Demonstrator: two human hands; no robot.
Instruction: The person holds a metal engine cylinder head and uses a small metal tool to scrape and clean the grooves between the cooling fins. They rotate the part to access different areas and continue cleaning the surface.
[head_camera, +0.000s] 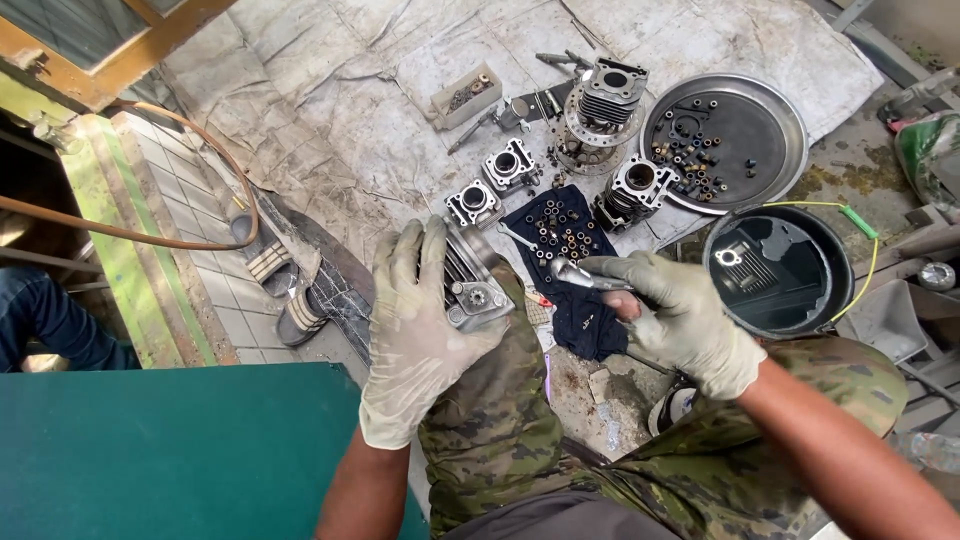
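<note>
While the gloved left hand (415, 330) grips a grey finned metal engine cylinder (470, 285) over the lap, its fingers clamped around the fins, the gloved right hand (680, 320) has its fingers closed on a slim metal hand tool (585, 278) whose tip points toward the cylinder's face.

The work looks well under way rather than near its end. Several parts already lie apart on the crumpled grey tarpaulin (340, 100) on the floor: two small square cylinder blocks (492, 183), a taller finned cylinder on a round disc (600, 110), another block (632, 190), and a dark cloth (570, 250) strewn with small brass bushes and nuts. A round steel tray (785, 125) holds more small fittings, and a black bucket (780, 268) of dark liquid has a part lying submerged in it. The held cylinder is still being worked on.

Room is tight. The knees in camouflage trousers (500, 420) sit just under both hands, the bucket's rim is close to the right wrist, and a green bench (170, 450) edge lies close by the left forearm. A pair of sandals (285, 270) and a brown hose (130, 232) lie to the left; the tarpaulin's upper left is open.
</note>
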